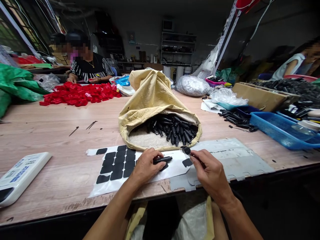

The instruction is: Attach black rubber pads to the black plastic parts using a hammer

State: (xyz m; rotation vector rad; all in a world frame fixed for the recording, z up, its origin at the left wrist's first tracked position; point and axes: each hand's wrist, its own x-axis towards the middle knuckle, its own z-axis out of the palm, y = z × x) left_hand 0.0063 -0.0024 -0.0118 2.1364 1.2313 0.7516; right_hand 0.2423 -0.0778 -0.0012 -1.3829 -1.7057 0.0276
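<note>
Fingers (155, 153) of the left hand (145, 166) curl closely around a black tube (163, 160) at the white sheet (100, 189); the right hand (210, 168) pinches a round-ended black piece (186, 150) by its lower side. A light, steady hold on both seems best, wrists low by the tabletop (62, 143). Black patches (116, 170) line the sheet's left part. Just beyond, an open sack (155, 90) holds more black tubes (175, 128); its rim is best left unbumped.

- Bench (62, 160), near edge, left: flat device (22, 176).
- Near edge, centre: sheet (100, 188).
- Behind sheet: sack (152, 96), tubular parts (175, 128) inside its mouth.
- Near edge, right: tray (270, 133).
- Far left: heap (80, 95).
</note>
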